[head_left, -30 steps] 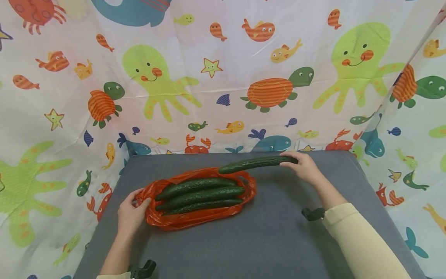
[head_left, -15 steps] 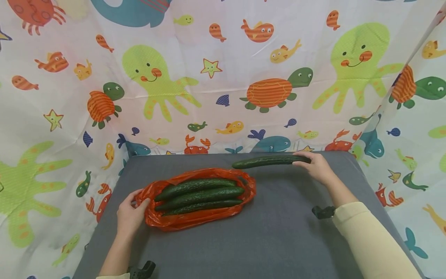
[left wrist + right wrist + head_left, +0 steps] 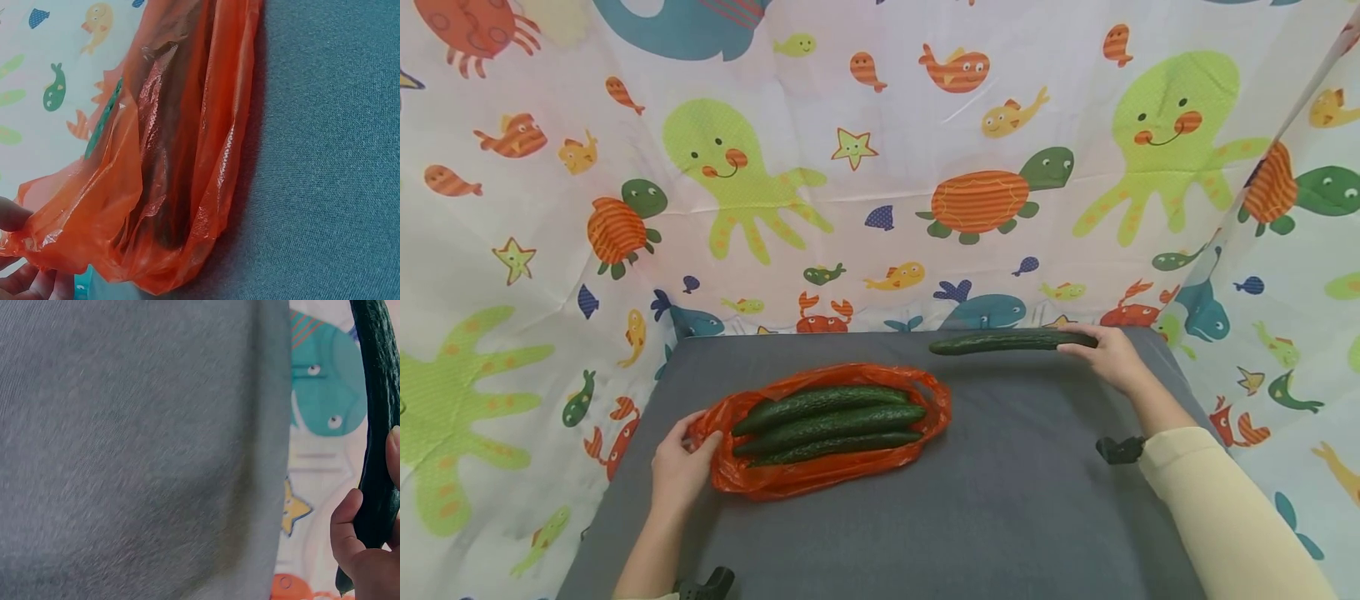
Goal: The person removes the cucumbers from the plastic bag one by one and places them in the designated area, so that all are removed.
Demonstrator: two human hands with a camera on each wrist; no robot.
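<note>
My right hand (image 3: 1108, 354) grips a long dark green cucumber (image 3: 1000, 342) near its right end and holds it above the table at the back right. In the right wrist view, thumb and fingers lie around the cucumber (image 3: 378, 425). At the left end of an orange-red plastic bag (image 3: 820, 483), my left hand (image 3: 679, 467) pinches the bag's edge. Three more cucumbers (image 3: 835, 422) lie side by side in the bag's opening. Seen from the left wrist, the thin bag (image 3: 219, 187) is stretched over a dark cucumber shape.
A grey cloth covers the table (image 3: 940, 533). Behind it and along both sides hangs a white curtain (image 3: 880, 108) printed with sea animals, meeting the table's back edge. A black wrist camera (image 3: 1120, 450) sits below my right wrist.
My right hand has carried the cucumber to the right and slightly back, away from above the bag's right end. The left hand and the bag stay nearly in place.
</note>
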